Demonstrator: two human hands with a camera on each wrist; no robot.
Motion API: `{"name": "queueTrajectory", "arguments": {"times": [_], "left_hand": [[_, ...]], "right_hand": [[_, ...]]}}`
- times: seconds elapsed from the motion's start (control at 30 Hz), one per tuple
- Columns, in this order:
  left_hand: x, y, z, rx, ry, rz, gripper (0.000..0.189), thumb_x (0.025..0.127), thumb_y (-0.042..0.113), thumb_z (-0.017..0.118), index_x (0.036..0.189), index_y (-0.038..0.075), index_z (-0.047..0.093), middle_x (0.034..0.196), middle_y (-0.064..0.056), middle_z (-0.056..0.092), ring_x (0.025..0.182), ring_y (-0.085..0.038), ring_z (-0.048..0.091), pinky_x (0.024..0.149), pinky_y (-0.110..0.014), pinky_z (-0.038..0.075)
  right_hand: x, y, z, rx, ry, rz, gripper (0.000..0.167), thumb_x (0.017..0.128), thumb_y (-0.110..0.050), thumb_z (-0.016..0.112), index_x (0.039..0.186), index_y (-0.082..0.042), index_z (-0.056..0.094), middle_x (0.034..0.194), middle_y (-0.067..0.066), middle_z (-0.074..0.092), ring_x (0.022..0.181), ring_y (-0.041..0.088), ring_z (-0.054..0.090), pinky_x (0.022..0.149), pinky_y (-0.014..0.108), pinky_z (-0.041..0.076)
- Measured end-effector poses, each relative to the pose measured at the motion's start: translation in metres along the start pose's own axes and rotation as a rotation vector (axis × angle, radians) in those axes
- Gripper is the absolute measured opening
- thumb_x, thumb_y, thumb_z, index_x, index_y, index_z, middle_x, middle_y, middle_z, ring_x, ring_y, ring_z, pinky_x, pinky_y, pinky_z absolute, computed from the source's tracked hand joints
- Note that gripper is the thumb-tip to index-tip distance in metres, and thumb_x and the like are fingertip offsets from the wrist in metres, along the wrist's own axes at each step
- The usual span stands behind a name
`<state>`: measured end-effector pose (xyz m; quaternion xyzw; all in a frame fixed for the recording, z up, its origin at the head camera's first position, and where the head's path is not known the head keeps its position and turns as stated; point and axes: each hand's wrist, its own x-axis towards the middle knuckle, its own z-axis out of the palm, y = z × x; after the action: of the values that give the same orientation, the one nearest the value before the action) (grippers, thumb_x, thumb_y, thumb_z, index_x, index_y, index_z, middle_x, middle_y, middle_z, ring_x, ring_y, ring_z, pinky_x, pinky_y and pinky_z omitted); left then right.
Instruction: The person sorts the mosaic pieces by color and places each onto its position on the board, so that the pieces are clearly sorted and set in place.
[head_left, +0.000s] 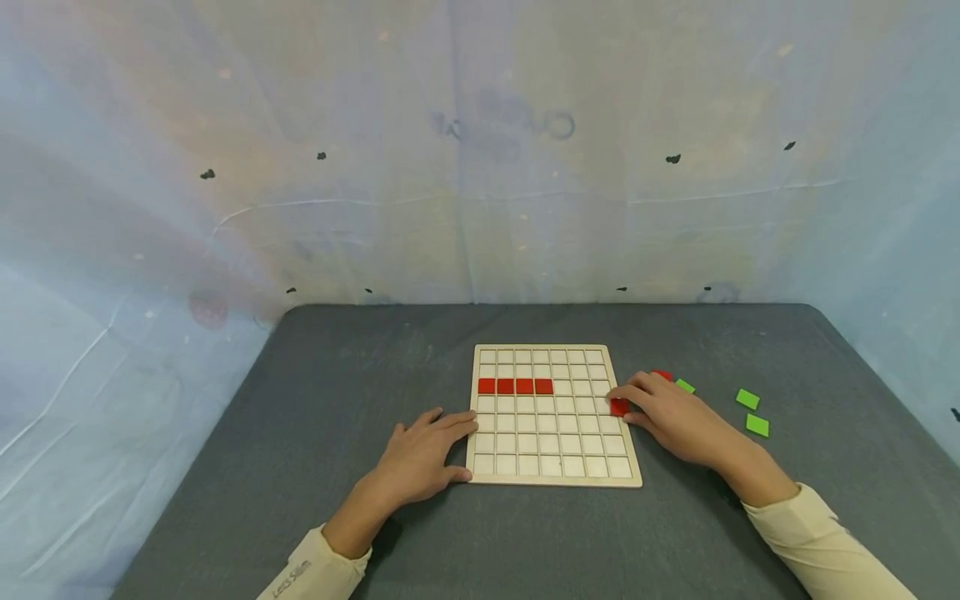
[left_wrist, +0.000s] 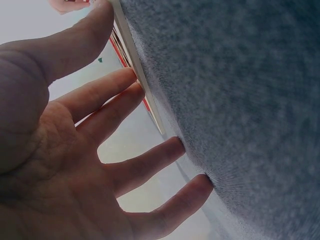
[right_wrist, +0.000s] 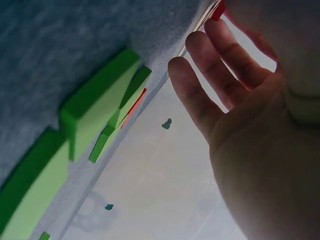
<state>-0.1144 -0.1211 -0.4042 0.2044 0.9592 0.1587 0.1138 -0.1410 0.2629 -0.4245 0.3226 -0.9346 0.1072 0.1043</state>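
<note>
Closest to you, your left hand (head_left: 420, 458) is lying flat with fingers spread and straight, fingertips resting against the left edge of the wooden grid board (head_left: 552, 478), basically bracing it on the grey table (head_left: 337, 400). Your right hand (head_left: 667, 414) is sitting at the board's right edge, fingers curled onto a red tile (head_left: 618, 407) that's hovering or resting right at the outer column, about mid-height. Further up the board, four red tiles (head_left: 515, 387) are sitting in a row in the third line of cells. Off to the right, the green tiles (head_left: 752, 412) are lying loose on the table, with one more red tile (head_left: 662, 375) peeking out behind your knuckles. Risk-wise, I'd say the tile could be landing crooked across a divider, or the board could be sliding if your bracing hand eases up. The right wrist view is showing the green tiles (right_wrist: 95, 120) stacked up close, but the board's cells only show from the head view.
</note>
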Motion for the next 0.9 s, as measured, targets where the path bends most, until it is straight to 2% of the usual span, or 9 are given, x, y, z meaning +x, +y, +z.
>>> {"name": "queueTrajectory", "arguments": {"times": [0.4,0.57,0.9], "left_hand": [[0.001,-0.001,-0.001,0.004,0.009,0.012,0.067,0.082,0.035,0.081,0.143,0.023,0.056,0.153,0.005,0.048,0.145,-0.039,0.038,0.102,-0.076,0.031],[0.002,-0.001,0.001,-0.005,0.001,0.010,0.068,0.081,0.035,0.081,0.143,0.023,0.056,0.153,0.006,0.048,0.145,-0.039,0.038,0.102,-0.077,0.031],[0.002,-0.002,0.002,-0.002,-0.017,-0.008,0.067,0.082,0.036,0.081,0.143,0.024,0.056,0.153,0.007,0.048,0.145,-0.038,0.037,0.103,-0.077,0.030]], "right_hand": [[0.015,-0.006,0.001,-0.020,-0.025,-0.023,0.035,0.090,-0.020,0.074,0.124,-0.016,0.067,0.109,-0.002,0.062,0.093,0.010,0.054,0.077,0.030,0.049],[0.020,-0.008,0.002,-0.012,-0.044,-0.011,0.034,0.091,-0.020,0.074,0.124,-0.017,0.066,0.112,-0.001,0.062,0.098,0.012,0.056,0.081,0.033,0.050],[0.027,-0.014,0.004,-0.018,-0.070,0.008,0.034,0.091,-0.021,0.074,0.125,-0.019,0.066,0.113,-0.001,0.061,0.098,0.013,0.056,0.080,0.034,0.050]]}}
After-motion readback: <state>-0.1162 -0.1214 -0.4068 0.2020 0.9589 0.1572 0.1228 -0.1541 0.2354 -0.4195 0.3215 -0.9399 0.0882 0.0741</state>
